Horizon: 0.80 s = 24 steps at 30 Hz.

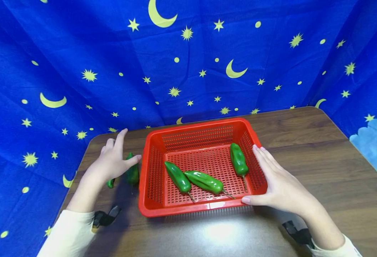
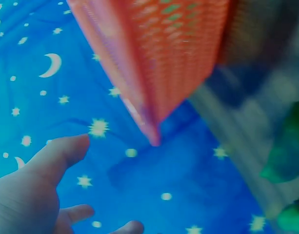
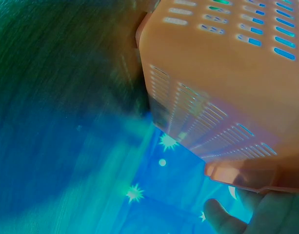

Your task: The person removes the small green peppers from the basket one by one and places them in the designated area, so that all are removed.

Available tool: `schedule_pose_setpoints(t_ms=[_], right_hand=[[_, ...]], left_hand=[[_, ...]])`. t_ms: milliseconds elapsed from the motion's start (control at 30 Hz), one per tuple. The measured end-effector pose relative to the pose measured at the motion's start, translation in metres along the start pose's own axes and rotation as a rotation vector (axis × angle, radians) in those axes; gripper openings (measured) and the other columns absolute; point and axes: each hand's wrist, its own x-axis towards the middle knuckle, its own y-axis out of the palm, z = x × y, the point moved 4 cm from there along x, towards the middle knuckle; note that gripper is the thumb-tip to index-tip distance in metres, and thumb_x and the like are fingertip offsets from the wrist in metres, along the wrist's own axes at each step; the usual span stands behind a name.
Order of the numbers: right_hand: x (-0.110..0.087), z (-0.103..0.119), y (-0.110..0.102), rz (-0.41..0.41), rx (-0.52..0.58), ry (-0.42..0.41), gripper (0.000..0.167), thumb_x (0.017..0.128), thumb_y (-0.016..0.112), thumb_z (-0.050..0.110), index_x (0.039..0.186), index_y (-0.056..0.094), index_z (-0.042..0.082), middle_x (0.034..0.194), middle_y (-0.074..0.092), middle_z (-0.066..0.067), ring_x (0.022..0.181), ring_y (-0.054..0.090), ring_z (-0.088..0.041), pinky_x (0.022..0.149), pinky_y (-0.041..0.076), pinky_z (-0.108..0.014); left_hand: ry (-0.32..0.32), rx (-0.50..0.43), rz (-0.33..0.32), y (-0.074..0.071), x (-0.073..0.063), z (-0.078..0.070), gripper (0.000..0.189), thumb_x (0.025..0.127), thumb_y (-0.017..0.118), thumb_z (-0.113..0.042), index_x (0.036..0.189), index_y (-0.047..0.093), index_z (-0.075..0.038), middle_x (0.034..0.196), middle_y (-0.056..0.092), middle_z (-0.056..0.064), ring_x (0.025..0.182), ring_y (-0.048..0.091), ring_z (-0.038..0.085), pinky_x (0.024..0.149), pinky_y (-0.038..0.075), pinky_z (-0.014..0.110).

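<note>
My left hand (image 1: 112, 160), fingers spread, hovers just left of a red plastic basket (image 1: 198, 211). Beneath and beside it, a dark green pepper (image 1: 132, 173) lies on the table, and part of another pepper (image 1: 110, 183) shows under the palm. In the left wrist view the same hand (image 2: 42, 190) holds nothing. My right hand (image 1: 278, 182) rests at the basket's near right corner, fingers extended along the right rim and thumb against the front rim. Inside the basket lie three green peppers: one on the left (image 1: 178, 177), one in the middle (image 1: 205, 182) and one on the right (image 1: 238, 159).
The brown wood-grain table (image 1: 304, 150) extends to the right of the basket. A blue curtain (image 1: 111, 53) with yellow moons and stars hangs behind the table and at both sides. Black straps (image 1: 106, 216) are on the wrists.
</note>
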Motion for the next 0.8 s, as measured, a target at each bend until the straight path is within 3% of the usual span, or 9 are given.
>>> schedule_pose_setpoints(t_ms=[133,233,400,533,633,800], right_hand=[[0.000,0.000,0.000,0.000,0.004,0.003,0.133,0.065,0.078,0.073,0.161,0.003,0.021,0.168,0.009,-0.007,0.154,0.011,-0.031,0.109,0.032,-0.068],[0.000,0.000,0.000,0.005,0.005,0.007,0.132,0.066,0.078,0.072,0.161,0.001,0.021,0.168,0.009,-0.008,0.154,0.012,-0.032,0.108,0.033,-0.069],[0.000,0.000,0.000,0.000,-0.003,-0.001,0.133,0.066,0.077,0.073,0.161,0.002,0.020,0.168,0.010,-0.008,0.154,0.012,-0.031,0.109,0.033,-0.068],[0.000,0.000,0.000,-0.010,0.002,-0.009,0.133,0.065,0.078,0.073,0.161,0.004,0.020,0.168,0.010,-0.007,0.155,0.011,-0.030,0.110,0.032,-0.066],[0.000,0.000,0.000,-0.015,0.005,-0.014,0.133,0.064,0.079,0.072,0.161,0.004,0.019,0.168,0.010,-0.007,0.155,0.011,-0.030,0.110,0.032,-0.066],[0.000,0.000,0.000,-0.018,-0.003,-0.017,0.133,0.065,0.078,0.073,0.161,0.005,0.019,0.168,0.011,-0.008,0.155,0.011,-0.029,0.110,0.033,-0.066]], left_hand=[[0.036,-0.026,-0.055,-0.017,-0.007,-0.022,0.100,0.094,0.060,-0.052,0.160,-0.008,-0.019,0.152,0.019,0.040,0.136,0.026,0.060,0.099,0.033,0.077],[0.082,-0.043,-0.101,-0.025,-0.011,-0.041,0.098,0.094,0.060,-0.050,0.160,-0.006,-0.021,0.151,0.023,0.038,0.136,0.030,0.057,0.102,0.034,0.074],[0.159,-0.074,-0.128,-0.028,-0.012,-0.073,0.098,0.093,0.066,-0.043,0.161,-0.003,-0.026,0.148,0.031,0.031,0.132,0.041,0.047,0.100,0.041,0.069],[0.238,-0.091,-0.144,-0.026,-0.002,-0.098,0.097,0.090,0.070,-0.042,0.160,0.005,-0.028,0.147,0.036,0.026,0.131,0.044,0.041,0.102,0.043,0.063],[0.303,-0.124,-0.124,-0.022,0.008,-0.116,0.096,0.088,0.072,-0.043,0.160,0.010,-0.027,0.147,0.036,0.024,0.132,0.044,0.039,0.104,0.043,0.060],[0.365,-0.194,-0.031,-0.009,0.021,-0.139,0.096,0.086,0.074,-0.045,0.159,0.013,-0.031,0.152,0.033,0.019,0.136,0.042,0.035,0.108,0.042,0.057]])
